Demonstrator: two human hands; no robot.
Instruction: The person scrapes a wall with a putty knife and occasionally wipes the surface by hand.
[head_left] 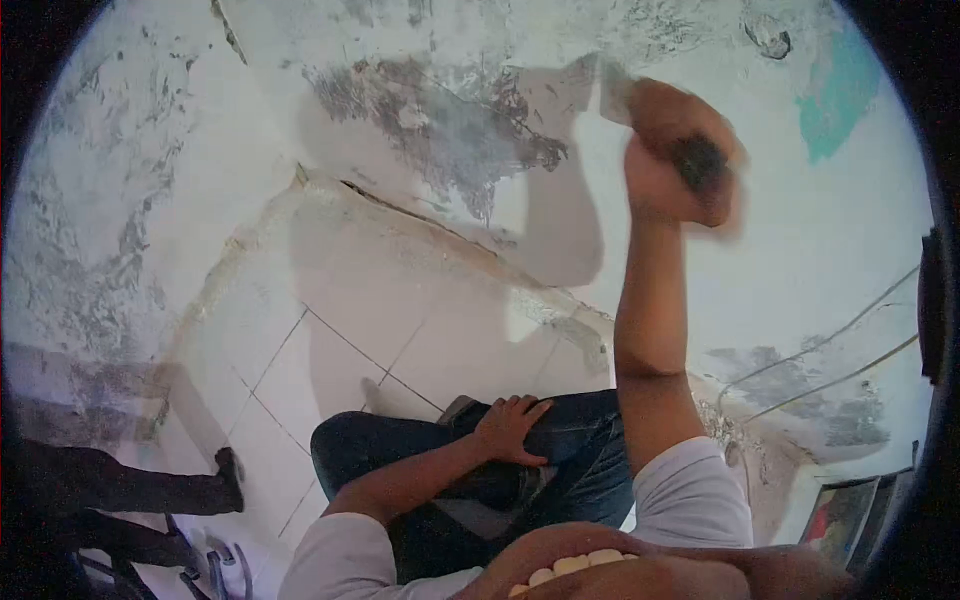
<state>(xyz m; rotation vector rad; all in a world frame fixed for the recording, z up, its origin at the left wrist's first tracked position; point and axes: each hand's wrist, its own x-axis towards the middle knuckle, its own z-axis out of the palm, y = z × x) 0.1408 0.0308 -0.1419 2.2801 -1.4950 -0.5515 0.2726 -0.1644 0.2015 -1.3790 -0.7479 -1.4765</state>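
High on the right, my right hand is closed round the dark handle of a scraper, and both are slightly smeared by motion. Its pale blade points left, at the white wall, near a grey patch of bared plaster. The arm behind it is stretched out and casts a shadow on the wall. My left hand lies on my bent leg in dark jeans, fingers spread, holding nothing.
A cracked, raised seam runs between the wall and the pale tiled floor. At lower left, dark-clad legs reach in. Thin cables hang at right, above a framed colourful thing. A turquoise patch marks the wall.
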